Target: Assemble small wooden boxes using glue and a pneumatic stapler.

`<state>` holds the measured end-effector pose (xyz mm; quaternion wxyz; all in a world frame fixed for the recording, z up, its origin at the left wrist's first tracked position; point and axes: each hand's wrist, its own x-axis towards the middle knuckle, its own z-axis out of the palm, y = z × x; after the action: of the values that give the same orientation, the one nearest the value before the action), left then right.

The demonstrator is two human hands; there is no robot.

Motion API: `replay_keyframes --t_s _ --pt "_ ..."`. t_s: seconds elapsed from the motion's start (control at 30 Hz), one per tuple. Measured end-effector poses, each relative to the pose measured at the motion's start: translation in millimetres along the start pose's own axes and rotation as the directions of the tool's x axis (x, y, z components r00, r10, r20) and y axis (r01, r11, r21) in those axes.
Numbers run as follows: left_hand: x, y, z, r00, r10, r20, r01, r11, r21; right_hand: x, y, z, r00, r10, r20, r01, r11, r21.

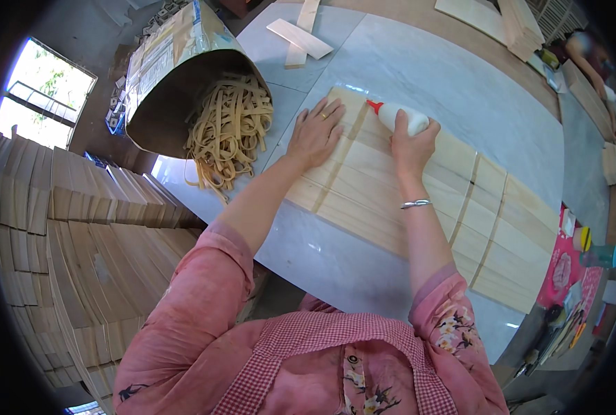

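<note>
My left hand lies flat, fingers spread, on the near-left end of a row of pale thin wood strips laid side by side on the marble table. It presses beside a narrow tan cross strip. My right hand grips a white glue bottle with a red nozzle, tilted so the tip points left over the strips' far edge. Two more tan cross strips run over the boards further right.
A large open sack lies tipped at the table's left, spilling several tan strips. Stacks of thin wood sheets fill the left. Loose boards lie far back. A pink cloth with bottles sits right.
</note>
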<state>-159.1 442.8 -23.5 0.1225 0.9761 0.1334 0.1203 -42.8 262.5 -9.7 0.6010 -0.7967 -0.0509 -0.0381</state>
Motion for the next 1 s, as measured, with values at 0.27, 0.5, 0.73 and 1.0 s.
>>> replay_keyframes --t_s 0.27,0.5,0.73,1.0 --pt "3 0 -1 1.0 0.014 -0.016 -0.014 1.0 -0.002 -55 -13 -32 0.998 -0.006 0.057 0.005 1.0 0.013" --pt "-26 -7 -13 0.999 0.0 0.046 0.0 1.0 -0.002 -111 -19 -56 0.988 -0.008 0.156 0.004 1.0 0.024" --pt "-58 -11 -17 0.995 0.057 0.076 -0.063 0.995 0.078 -152 -22 -80 0.975 -0.041 0.217 0.038 0.999 0.019" --pt "-60 -12 -9 0.997 0.027 0.068 -0.03 0.998 0.046 -193 -27 -102 0.95 -0.055 0.306 0.053 0.998 0.013"
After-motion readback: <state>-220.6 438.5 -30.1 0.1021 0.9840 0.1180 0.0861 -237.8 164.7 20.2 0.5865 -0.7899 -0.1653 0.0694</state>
